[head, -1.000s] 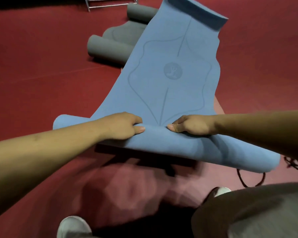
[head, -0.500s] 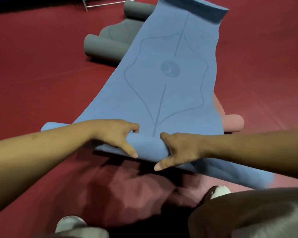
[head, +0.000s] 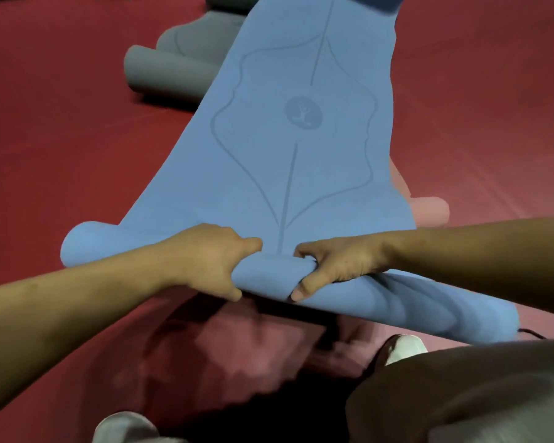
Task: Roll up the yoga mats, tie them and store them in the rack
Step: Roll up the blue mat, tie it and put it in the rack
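Note:
A blue yoga mat point(head: 301, 139) with a printed outline and a round logo stretches away from me over the red floor. Its near end is wound into a roll point(head: 269, 276) that runs from lower right to left. My left hand point(head: 208, 260) grips the roll left of its middle, fingers curled over the top and thumb below. My right hand point(head: 333, 266) grips it just right of the middle, thumb pointing down along the front. The two hands sit close together. The rack does not show.
A grey rolled mat point(head: 167, 73) and another grey mat point(head: 199, 33) lie at the far left of the blue one. A pink rolled mat point(head: 429, 211) pokes out at its right edge. A dark cord point(head: 531, 332) lies by the roll's right end. My shoes point(head: 403, 348) and knee are near.
The roll has advanced further up the mat and looks thicker. Both hands have regripped it, and the camera has moved closer, cutting the rack out of view.

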A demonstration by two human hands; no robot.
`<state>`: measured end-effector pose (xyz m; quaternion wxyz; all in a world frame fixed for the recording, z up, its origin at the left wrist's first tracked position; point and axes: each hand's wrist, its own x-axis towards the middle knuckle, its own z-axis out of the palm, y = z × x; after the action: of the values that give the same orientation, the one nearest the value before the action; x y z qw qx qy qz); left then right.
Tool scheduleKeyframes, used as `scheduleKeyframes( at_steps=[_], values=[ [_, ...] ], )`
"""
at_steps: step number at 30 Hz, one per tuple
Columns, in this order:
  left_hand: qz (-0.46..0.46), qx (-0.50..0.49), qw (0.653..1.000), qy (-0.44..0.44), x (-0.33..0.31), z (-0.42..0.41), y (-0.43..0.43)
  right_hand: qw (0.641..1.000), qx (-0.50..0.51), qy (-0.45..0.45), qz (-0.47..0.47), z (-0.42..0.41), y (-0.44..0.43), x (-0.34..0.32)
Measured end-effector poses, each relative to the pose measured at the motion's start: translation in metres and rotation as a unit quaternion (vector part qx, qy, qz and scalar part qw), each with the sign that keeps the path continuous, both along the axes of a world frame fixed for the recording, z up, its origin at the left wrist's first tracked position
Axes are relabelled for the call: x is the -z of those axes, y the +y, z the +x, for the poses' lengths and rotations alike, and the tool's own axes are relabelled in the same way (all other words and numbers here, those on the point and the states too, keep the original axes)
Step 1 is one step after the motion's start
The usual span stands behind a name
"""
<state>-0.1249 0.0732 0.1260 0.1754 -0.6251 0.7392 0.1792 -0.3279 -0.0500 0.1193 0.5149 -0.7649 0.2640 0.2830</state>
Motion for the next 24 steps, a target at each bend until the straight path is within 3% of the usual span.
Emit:
scheduleKeyframes(
  at_steps=[3, 5, 9, 11, 14, 16, 18, 21, 24],
  values=[
    [0.068, -0.071, 0.993, 0.068, 0.003, 0.009, -0.010, 0.973, -0.088, -0.045, -0.209, 0.005, 0.011, -0.004],
    [0.108, -0.095, 0.981, 0.131, 0.004, 0.016, -0.015, 0.956, -0.114, -0.050, -0.265, 0.008, 0.020, -0.001],
    [0.199, -0.123, 0.954, 0.185, 0.014, 0.017, -0.010, 0.992, -0.067, -0.010, -0.111, 0.005, 0.021, 0.007],
    [0.132, -0.084, 0.974, 0.167, 0.015, 0.016, -0.005, 0.998, -0.033, -0.005, -0.056, 0.002, 0.010, 0.010],
    [-0.020, 0.039, 0.998, 0.054, 0.013, 0.018, 0.000, 0.999, 0.035, -0.005, 0.041, -0.001, -0.004, 0.016],
    [-0.021, 0.034, 0.999, -0.003, 0.010, 0.016, 0.001, 0.996, 0.032, 0.012, 0.085, 0.000, -0.006, 0.018],
    [-0.019, 0.026, 0.999, 0.004, 0.013, 0.011, 0.006, 0.994, 0.011, 0.039, 0.106, 0.000, -0.005, 0.018],
    [0.029, -0.014, 0.998, 0.046, 0.014, 0.009, 0.007, 0.997, -0.029, 0.050, 0.055, -0.002, -0.009, 0.005],
    [0.083, -0.065, 0.989, 0.104, 0.014, 0.015, -0.005, 0.985, -0.098, 0.037, -0.135, -0.005, -0.008, -0.014]
  ],
)
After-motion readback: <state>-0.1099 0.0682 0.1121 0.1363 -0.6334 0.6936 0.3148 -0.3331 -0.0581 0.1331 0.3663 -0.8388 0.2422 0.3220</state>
